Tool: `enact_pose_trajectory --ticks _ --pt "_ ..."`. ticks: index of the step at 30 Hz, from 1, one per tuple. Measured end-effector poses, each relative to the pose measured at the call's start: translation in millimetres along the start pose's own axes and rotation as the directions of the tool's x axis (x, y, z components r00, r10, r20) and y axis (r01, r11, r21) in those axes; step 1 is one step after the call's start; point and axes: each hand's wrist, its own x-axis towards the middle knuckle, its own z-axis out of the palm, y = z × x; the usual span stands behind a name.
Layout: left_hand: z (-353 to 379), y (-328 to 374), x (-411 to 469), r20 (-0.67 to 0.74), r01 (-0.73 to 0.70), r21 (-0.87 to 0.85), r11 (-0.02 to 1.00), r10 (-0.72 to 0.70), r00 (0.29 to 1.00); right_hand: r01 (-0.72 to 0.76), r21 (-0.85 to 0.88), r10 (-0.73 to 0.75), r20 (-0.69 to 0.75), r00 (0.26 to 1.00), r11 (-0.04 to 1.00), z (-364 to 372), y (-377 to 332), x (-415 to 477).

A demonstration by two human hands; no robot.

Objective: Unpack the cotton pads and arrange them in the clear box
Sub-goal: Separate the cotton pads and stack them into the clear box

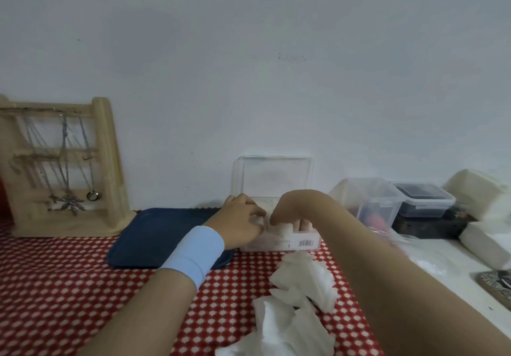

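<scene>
Loose white cotton pads [293,311] lie crumpled in a heap on the red-and-white patterned tablecloth [55,286] at about 6 o'clock, nearest the camera, between the two forearms. Beyond them, toward 12 o'clock, sits the clear box [279,241], its lid [273,175] standing upright against the white wall [249,51] and a barcode label showing on its front wall. Both hands meet over the open box: the left hand [239,220], with a light blue wristband [195,250] on its wrist, has its fingers curled and pressed down at the box's left side on something white, though what exactly they grip cannot be told. The right hand [287,211] bends down at the wrist, fingers bunched and dipped into the box onto white pads inside; whether it pinches one cannot be told. At 9 o'clock from the box, touching its left side, lies a dark blue tray [154,234], and farther at 9 to 10 o'clock stands a wooden jewelry stand [105,167] hung with necklaces. At 3 o'clock are a clear lidded container [373,200], a dark container [423,199] just beside it, and white blocks [481,241] near the frame's edge.
</scene>
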Motion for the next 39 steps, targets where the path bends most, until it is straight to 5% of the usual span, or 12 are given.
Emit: enact_pose_trajectory --ticks 5,8,15,21,27,30,33,36,39 --pt "5 -2 -4 -0.044 -0.016 -0.087 0.996 0.012 0.999 0.033 0.079 -0.032 -0.016 0.999 0.996 8 -15 0" --pt "3 -4 -10 -0.007 -0.014 -0.064 0.998 0.013 1.000 -0.013 0.247 0.025 -0.045 0.999 0.969 -1 -5 -16" --pt "4 8 -17 0.000 -0.022 0.006 1.000 0.022 1.000 0.022 0.319 0.003 -0.077 0.997 0.947 6 1 -20" --pt "6 22 -30 0.128 0.018 0.045 0.999 -0.024 0.992 0.192 0.348 -0.116 -0.227 0.967 0.917 23 27 -18" --pt "-9 44 -68 -0.073 -0.004 -0.125 0.992 -0.006 0.997 0.416 0.252 -0.261 -0.481 0.837 0.874 26 55 -69" --pt "-6 61 -100 0.044 0.035 -0.159 0.987 -0.028 0.999 0.410 0.147 -0.352 -0.310 0.883 0.900 43 65 -85" --pt "9 81 -125 0.271 0.075 0.083 0.994 -0.095 0.958 0.357 0.020 -0.352 -0.118 0.928 0.934 65 70 -80" --pt "36 91 -136 0.340 -0.002 0.260 0.965 -0.090 0.936 0.336 -0.034 -0.337 -0.125 0.933 0.941 86 68 -70" --pt "52 83 -130 0.263 0.006 0.169 0.986 -0.051 0.963 0.354 -0.042 -0.352 -0.262 0.898 0.934 97 64 -64"
